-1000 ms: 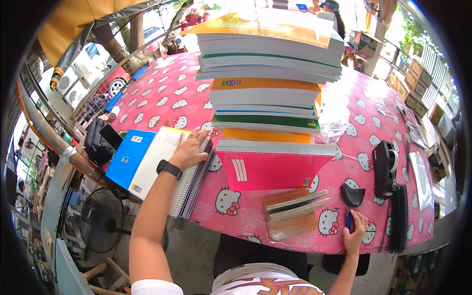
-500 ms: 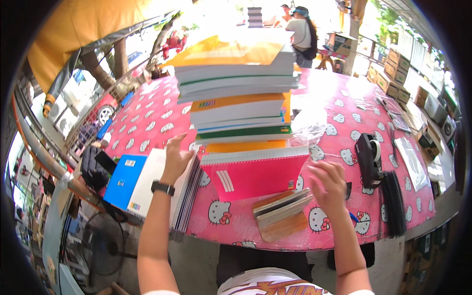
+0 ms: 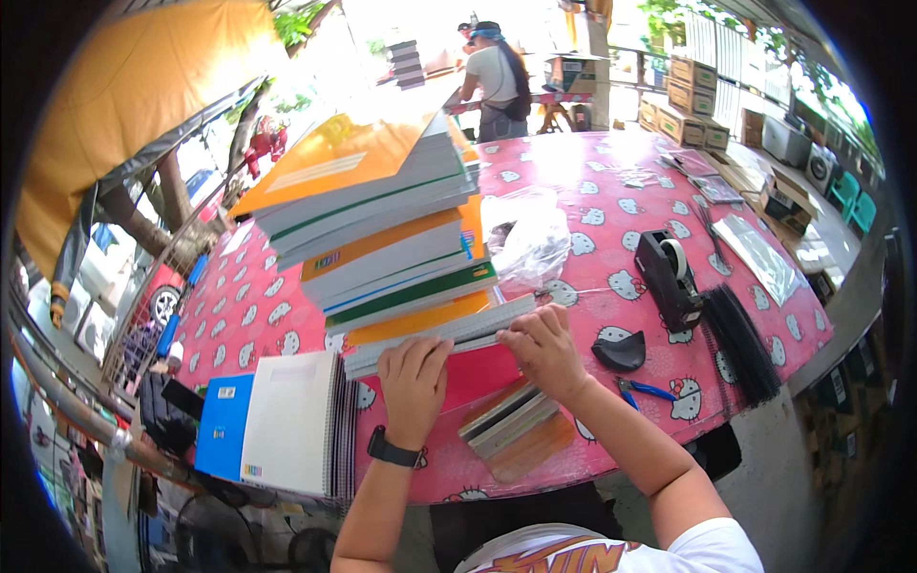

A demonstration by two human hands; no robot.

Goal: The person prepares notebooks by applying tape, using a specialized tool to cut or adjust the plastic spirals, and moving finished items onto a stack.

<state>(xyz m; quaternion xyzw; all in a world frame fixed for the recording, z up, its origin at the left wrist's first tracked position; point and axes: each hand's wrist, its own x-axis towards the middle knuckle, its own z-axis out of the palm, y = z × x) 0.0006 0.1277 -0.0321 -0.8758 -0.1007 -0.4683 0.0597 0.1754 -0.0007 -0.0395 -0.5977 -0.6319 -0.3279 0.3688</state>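
A tall stack of notebooks, with orange, white and green layers, stands in front of me and looks tilted. At its bottom lies a pink-covered notebook. My left hand, with a dark watch on the wrist, is closed on the near edge of the lowest notebooks. My right hand grips the same edge farther right, fingers curled over it. Their fingertips are partly hidden. Just below lie wooden blocks in light and dark strips. Left of the stack are spiral-bound notebooks with a blue and white cover.
Right of the stack are crumpled transparent plastic, a black tape dispenser, a black pouch, blue-handled pliers and black binding coils. A person stands behind the pink table. Cardboard boxes are stacked at the far right.
Both hands have moved from apart on either side of the stack onto its near bottom edge and closed there. The view has turned right, and the pouch and pliers now show fully.
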